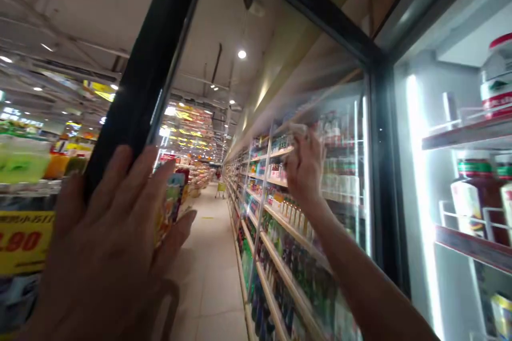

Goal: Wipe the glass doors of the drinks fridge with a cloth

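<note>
A glass fridge door [224, 117] with a black frame [136, 80] stands swung open in front of me. My left hand [108, 245] lies flat on the frame's outer edge, fingers spread and empty. My right hand [306, 168] reaches up against the glass, arm stretched from the lower right. Its fingers are curled round a small pale thing [298, 129] that is too blurred to name.
The open fridge at right holds bottles [476, 192] on lit shelves. Through the glass a long tiled aisle [212, 266] runs away past drink shelves [280, 234]. A yellow price sign [24, 240] hangs at left. A yellow trolley [221, 187] stands far down the aisle.
</note>
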Action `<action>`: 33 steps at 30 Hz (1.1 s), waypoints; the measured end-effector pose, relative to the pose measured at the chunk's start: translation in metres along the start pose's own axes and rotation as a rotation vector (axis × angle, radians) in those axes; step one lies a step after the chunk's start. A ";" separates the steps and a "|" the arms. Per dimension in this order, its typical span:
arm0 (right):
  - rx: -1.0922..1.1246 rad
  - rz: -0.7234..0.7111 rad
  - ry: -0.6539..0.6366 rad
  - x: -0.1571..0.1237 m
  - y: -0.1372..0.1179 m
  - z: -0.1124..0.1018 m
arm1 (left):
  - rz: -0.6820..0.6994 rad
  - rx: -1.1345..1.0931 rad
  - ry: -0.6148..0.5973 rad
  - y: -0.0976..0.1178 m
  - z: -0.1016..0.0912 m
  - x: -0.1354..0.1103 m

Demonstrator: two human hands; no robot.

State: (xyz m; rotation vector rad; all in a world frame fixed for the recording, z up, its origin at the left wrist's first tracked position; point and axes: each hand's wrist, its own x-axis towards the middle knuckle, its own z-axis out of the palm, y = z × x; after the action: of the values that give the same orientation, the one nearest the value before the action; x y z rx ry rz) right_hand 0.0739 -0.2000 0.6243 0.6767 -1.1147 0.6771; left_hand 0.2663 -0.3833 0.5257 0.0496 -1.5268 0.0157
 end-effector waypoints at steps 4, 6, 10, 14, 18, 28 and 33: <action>0.141 -0.326 -0.192 -0.016 -0.031 -0.008 | 0.225 0.166 -0.034 0.025 0.036 0.041; 0.084 -0.270 -0.242 -0.011 -0.005 -0.015 | 0.217 0.218 -0.041 0.026 0.046 0.043; -0.098 0.244 -0.160 0.014 0.080 -0.017 | 0.188 0.287 -0.064 0.022 0.050 0.038; -0.064 0.292 -0.050 0.024 0.074 0.000 | 0.181 0.309 -0.067 0.030 0.060 0.049; 0.010 -0.092 -0.215 0.009 0.000 0.010 | 0.163 0.232 -0.093 0.035 0.068 0.063; 0.106 0.089 -0.146 -0.010 -0.005 -0.001 | 0.253 0.226 -0.147 0.027 0.053 0.058; 0.125 -0.272 -0.305 -0.012 -0.062 0.008 | 0.208 0.232 -0.028 0.029 0.053 0.056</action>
State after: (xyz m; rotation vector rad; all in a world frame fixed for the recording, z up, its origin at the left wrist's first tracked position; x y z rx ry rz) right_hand 0.1138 -0.2458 0.6065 1.0435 -1.2355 0.4209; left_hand 0.2147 -0.3580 0.5848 0.0765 -1.5462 0.3596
